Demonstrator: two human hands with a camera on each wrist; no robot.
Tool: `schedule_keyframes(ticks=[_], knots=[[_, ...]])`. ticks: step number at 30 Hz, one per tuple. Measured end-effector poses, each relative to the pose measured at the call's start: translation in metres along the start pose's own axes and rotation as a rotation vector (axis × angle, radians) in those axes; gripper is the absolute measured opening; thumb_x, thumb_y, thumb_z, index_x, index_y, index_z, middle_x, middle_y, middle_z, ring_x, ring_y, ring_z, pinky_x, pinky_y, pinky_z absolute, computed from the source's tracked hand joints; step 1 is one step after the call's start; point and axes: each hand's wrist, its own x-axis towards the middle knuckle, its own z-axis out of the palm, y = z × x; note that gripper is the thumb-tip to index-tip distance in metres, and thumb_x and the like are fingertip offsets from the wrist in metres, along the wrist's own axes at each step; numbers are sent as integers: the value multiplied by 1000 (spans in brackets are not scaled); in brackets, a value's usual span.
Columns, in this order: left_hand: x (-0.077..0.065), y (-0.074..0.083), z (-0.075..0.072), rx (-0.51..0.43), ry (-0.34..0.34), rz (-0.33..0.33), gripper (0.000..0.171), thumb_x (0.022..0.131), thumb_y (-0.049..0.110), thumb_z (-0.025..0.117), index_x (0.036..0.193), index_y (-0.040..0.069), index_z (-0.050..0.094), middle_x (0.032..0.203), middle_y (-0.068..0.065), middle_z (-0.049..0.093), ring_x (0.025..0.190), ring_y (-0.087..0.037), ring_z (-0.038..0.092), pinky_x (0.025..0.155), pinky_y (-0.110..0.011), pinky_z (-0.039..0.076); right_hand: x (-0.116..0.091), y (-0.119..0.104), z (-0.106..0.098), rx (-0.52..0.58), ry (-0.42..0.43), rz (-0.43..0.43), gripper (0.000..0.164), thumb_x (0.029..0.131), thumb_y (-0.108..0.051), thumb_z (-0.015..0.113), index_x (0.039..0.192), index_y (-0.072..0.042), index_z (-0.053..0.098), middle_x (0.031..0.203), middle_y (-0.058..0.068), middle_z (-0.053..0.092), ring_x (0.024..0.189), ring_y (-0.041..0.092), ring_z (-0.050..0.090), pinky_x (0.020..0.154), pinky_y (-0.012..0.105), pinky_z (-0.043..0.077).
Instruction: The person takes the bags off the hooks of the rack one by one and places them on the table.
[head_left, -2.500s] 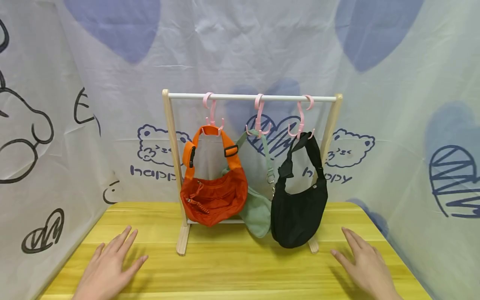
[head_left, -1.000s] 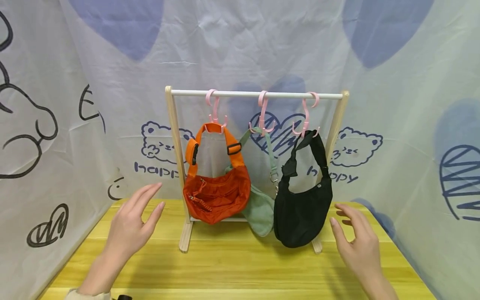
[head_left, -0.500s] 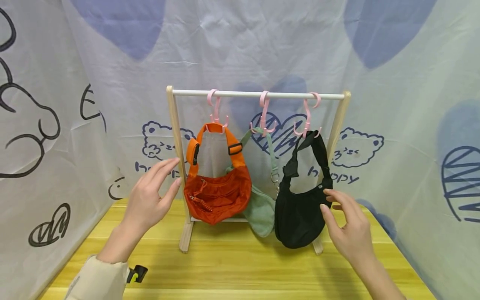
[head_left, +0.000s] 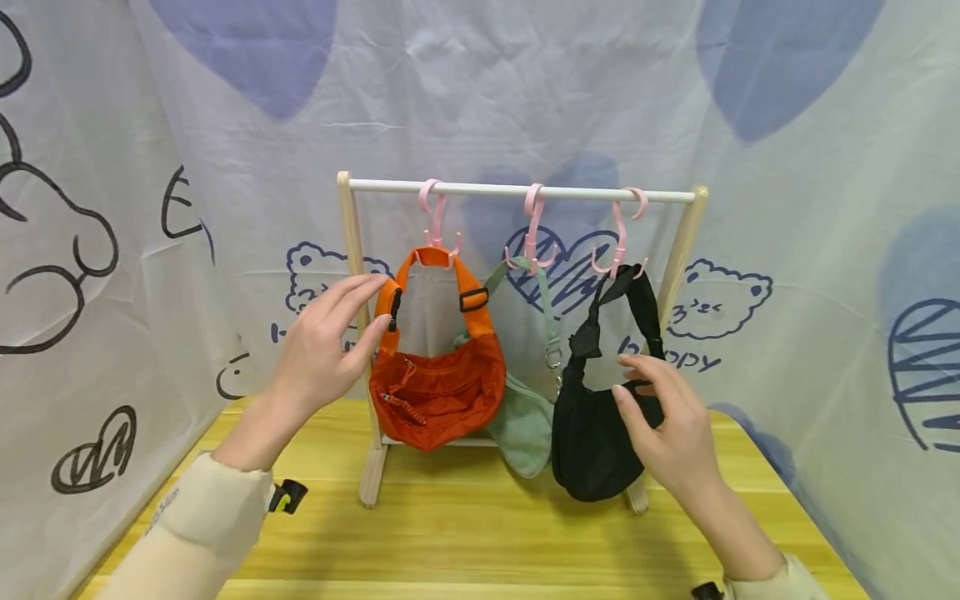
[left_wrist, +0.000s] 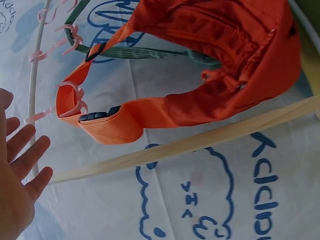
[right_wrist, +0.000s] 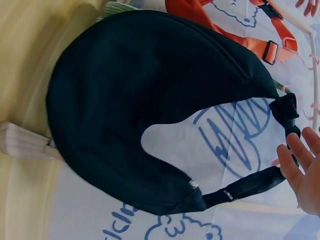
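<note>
An orange-red shoulder bag point(head_left: 438, 392) hangs by its orange strap from a pink hook point(head_left: 437, 218) on the left of a small rack. My left hand point(head_left: 318, 346) is raised beside that strap, fingers extended; the left wrist view shows a gap between them. A black shoulder bag point(head_left: 596, 442) hangs from the right-hand pink hook point(head_left: 619, 229). In front of its right side my right hand point(head_left: 671, 421) is held up with loosely bent fingers and nothing in them. Between the two bags, partly hidden, a pale green bag point(head_left: 522, 429) hangs from the middle hook point(head_left: 533, 225).
The rack has a white top rail point(head_left: 487, 187) and wooden side posts point(head_left: 684, 242). It stands on a yellow wood-grain table point(head_left: 487, 550). A white cloth with blue and black drawings point(head_left: 480, 83) surrounds the back and sides.
Both hands have risen from low over the table and moved inward toward the rack, the left to the orange strap's side, the right before the black bag. The bags still hang in place.
</note>
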Motion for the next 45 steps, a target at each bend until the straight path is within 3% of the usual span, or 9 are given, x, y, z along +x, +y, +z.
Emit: schedule_keyframes(ticks=[6, 13, 18, 24, 29, 35, 40, 45], knots=[[21, -5, -1, -1, 4, 22, 45, 99, 13, 68, 143, 5, 62, 138, -15, 64, 116, -38, 66, 89, -56, 56, 16, -7, 9, 48, 0, -55, 41, 89, -2, 73, 130, -3, 68, 122, 10, 70, 102, 23, 66, 89, 15, 51], [44, -7, -6, -39, -43, 46, 47, 100, 12, 67, 146, 4, 58, 141, -16, 61, 124, -35, 62, 95, -53, 54, 29, -14, 18, 101, -1, -101, 38, 93, -8, 71, 131, -1, 67, 126, 11, 69, 102, 27, 68, 89, 19, 55], [62, -9, -9, -63, -39, 76, 45, 101, 11, 67, 145, 3, 59, 140, -16, 61, 123, -34, 62, 91, -50, 55, 39, -22, 25, 144, -9, -124, 41, 92, -2, 72, 132, -1, 66, 126, 13, 68, 101, 27, 68, 86, 21, 57], [84, -13, -6, -81, 5, 116, 42, 102, 10, 65, 143, 2, 61, 139, -16, 62, 127, -32, 61, 103, -49, 51, 53, -31, 34, 164, -36, -127, 43, 91, 3, 73, 132, -2, 66, 126, 13, 67, 100, 27, 69, 84, 29, 60], [102, -18, -3, -72, 17, 134, 40, 103, 11, 64, 141, 1, 62, 140, -16, 62, 129, -31, 60, 108, -48, 49, 67, -40, 42, 151, -113, -52, 41, 96, -5, 73, 135, -5, 64, 129, 10, 66, 102, 24, 70, 83, 39, 62], [123, -24, 3, -58, -55, 93, 38, 104, 14, 65, 141, 4, 64, 143, -13, 62, 135, -31, 55, 118, -43, 40, 87, -47, 55, 218, -241, 95, 39, 100, -11, 70, 138, -5, 62, 134, 12, 65, 115, 29, 66, 91, 45, 60], [135, -27, 7, 37, -146, 21, 37, 106, 19, 63, 142, 9, 64, 146, -8, 61, 140, -29, 51, 128, -46, 21, 102, -50, 70, 249, -354, 210, 42, 102, -15, 67, 142, -7, 59, 138, 12, 63, 121, 29, 62, 100, 46, 55], [141, -32, 11, 105, -218, -20, 37, 108, 22, 60, 143, 13, 64, 147, -4, 62, 145, -26, 46, 129, -49, 6, 112, -49, 85, 276, -388, 279, 42, 103, -18, 65, 144, -9, 58, 138, 12, 63, 124, 28, 60, 106, 47, 51]])
